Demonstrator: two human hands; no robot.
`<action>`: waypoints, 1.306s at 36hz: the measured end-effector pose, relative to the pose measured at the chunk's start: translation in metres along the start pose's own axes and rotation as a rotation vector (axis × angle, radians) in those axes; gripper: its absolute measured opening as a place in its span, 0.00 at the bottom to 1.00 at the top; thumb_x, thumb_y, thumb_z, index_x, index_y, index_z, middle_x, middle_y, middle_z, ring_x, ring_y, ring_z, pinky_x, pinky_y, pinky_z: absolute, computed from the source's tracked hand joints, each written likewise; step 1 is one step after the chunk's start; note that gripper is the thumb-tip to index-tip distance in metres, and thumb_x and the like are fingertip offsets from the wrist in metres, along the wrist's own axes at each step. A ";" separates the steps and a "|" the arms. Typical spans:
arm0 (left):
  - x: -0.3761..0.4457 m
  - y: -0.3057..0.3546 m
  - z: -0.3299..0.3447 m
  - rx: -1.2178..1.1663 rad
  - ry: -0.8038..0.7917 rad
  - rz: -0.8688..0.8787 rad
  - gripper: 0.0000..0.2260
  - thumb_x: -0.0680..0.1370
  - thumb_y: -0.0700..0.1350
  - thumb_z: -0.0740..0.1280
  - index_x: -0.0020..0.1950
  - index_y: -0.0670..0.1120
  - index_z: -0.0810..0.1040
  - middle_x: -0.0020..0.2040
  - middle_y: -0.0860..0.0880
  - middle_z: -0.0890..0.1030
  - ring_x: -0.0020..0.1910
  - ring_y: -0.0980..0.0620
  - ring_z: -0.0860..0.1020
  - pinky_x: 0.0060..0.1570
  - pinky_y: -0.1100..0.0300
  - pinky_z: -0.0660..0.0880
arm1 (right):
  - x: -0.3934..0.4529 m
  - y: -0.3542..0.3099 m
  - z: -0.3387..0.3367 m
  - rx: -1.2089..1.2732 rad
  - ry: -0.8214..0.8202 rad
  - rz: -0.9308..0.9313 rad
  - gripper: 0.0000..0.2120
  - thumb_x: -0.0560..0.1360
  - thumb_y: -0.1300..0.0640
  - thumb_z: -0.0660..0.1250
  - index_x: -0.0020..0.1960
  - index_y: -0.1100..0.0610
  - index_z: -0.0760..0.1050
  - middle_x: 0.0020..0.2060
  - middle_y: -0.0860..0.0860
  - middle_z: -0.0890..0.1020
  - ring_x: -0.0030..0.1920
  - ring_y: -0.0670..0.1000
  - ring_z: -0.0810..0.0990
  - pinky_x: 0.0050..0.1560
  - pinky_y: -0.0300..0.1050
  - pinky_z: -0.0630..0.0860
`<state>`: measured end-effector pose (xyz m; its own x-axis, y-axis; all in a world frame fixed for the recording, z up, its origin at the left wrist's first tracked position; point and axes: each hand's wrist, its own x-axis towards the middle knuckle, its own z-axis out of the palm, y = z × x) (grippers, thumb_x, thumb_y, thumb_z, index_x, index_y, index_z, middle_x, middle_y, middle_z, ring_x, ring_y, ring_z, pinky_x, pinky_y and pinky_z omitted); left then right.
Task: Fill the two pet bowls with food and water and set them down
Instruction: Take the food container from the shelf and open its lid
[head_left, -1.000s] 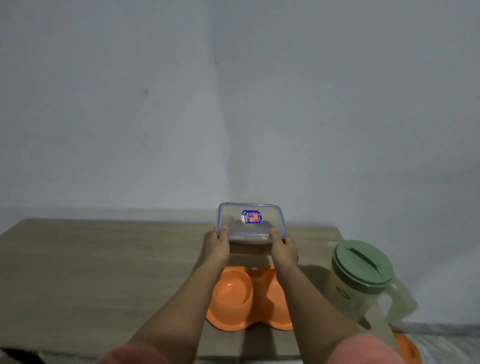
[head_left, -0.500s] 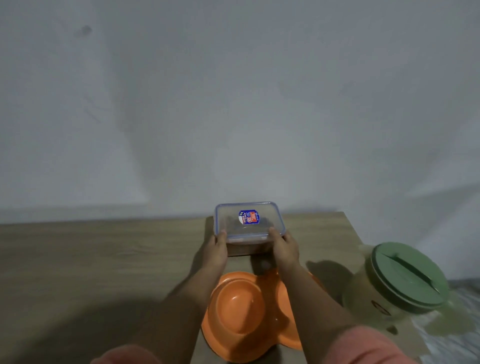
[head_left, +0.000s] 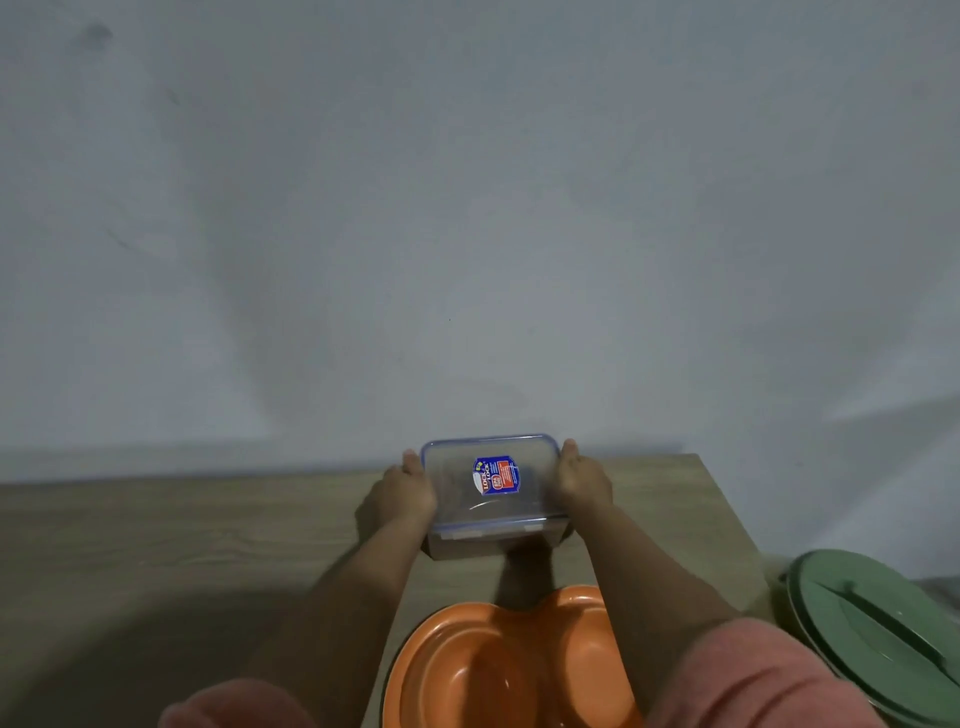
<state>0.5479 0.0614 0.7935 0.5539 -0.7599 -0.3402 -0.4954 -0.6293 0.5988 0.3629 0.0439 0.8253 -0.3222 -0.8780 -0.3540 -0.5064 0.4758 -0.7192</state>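
**Your two hands hold the clear food box above the desk**

You face a big plain grey wall (head_left: 467, 208). It fills most of what you see.

Below it is the long brown wooden desk (head_left: 156, 545). It runs from the left side to a corner on the right.

On the desk, close to you, sits the orange plastic double pet bowl (head_left: 498, 670). It has two round dips side by side. Your right arm covers part of the right dip. You cannot tell from here if anything is in the dips.

At the far right is the round green plastic lid of a jug (head_left: 878, 634). Only part of it shows at the edge.

Your arms reach forward, and the pink sleeves (head_left: 753, 680) show at the bottom.

Past the pet bowl, near the wall, is the clear plastic food box with a blue-edged lid (head_left: 493, 499). A small blue and red sticker (head_left: 496, 475) sits on top of the lid. The lid is on the box.

Your left hand (head_left: 408, 493) holds the left side of the box, with the thumb up along the lid edge. Your right hand (head_left: 582, 480) holds the right side in the same way. The box is squeezed between both hands. You cannot tell if the box touches the desk or is just above it.
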 end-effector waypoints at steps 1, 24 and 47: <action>0.005 0.002 0.001 0.017 0.001 -0.001 0.29 0.83 0.56 0.43 0.65 0.40 0.74 0.66 0.38 0.75 0.66 0.39 0.73 0.65 0.50 0.67 | 0.005 -0.001 0.001 -0.032 0.019 -0.020 0.22 0.83 0.52 0.42 0.57 0.63 0.70 0.62 0.64 0.75 0.63 0.63 0.73 0.62 0.51 0.69; 0.013 0.035 -0.004 0.358 0.152 0.521 0.17 0.83 0.53 0.53 0.61 0.43 0.73 0.60 0.41 0.75 0.61 0.41 0.73 0.59 0.49 0.69 | -0.012 0.015 0.008 0.265 0.237 0.200 0.33 0.77 0.39 0.58 0.70 0.63 0.62 0.67 0.63 0.68 0.65 0.63 0.70 0.64 0.55 0.70; 0.029 0.087 0.013 0.959 -0.341 0.902 0.33 0.79 0.46 0.65 0.77 0.38 0.52 0.64 0.38 0.74 0.61 0.42 0.75 0.56 0.51 0.74 | -0.072 0.032 0.055 0.957 0.045 0.306 0.21 0.75 0.49 0.68 0.60 0.63 0.72 0.43 0.55 0.82 0.42 0.50 0.81 0.45 0.45 0.81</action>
<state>0.5123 -0.0175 0.8260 -0.3301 -0.8781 -0.3463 -0.9383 0.3453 0.0187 0.4135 0.1200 0.7949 -0.3708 -0.7131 -0.5950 0.4524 0.4208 -0.7863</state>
